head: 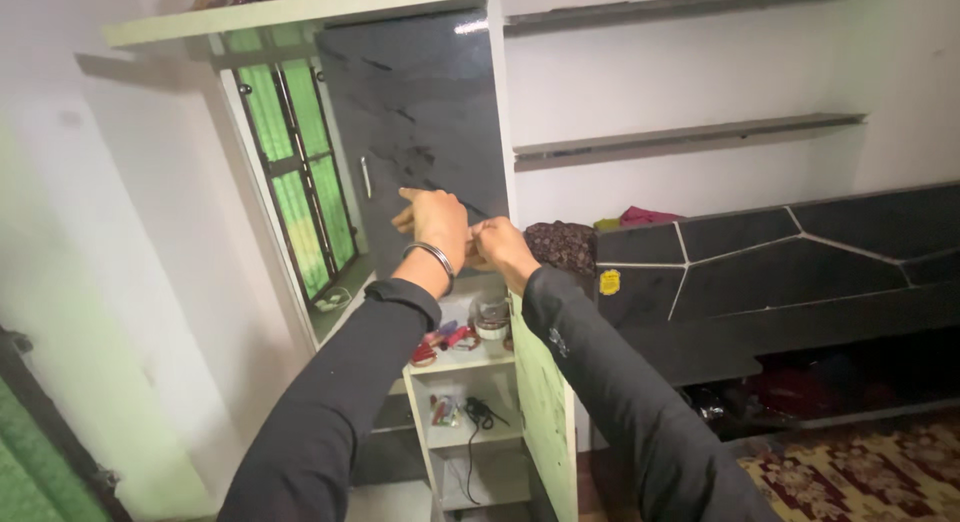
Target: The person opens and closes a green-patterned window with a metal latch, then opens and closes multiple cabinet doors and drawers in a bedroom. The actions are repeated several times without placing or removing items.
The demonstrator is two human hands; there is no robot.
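Two hands are reaching out together at the lower edge of a glossy dark cabinet door (415,132), near the centre of the view. The left hand (432,222), wearing a metal bangle (432,260) on the wrist, is lying flat with fingers extended and pressing against the door's bottom — gripping nothing that shows. The right hand (500,247), just at three o'clock of the left and touching it, is curling into a loose fist; whether it is holding anything cannot be told. Both arms are wearing black sleeves (330,402). At six o'clock of the hands, open white shelves (470,422) are holding small red items, a jar (490,317) and a black cable (480,417). A pale green lower door (545,402) is standing ajar at five o'clock. At nine o'clock a green-paned window (300,172) is showing — at three o'clock, a dark panelled headboard (790,272).
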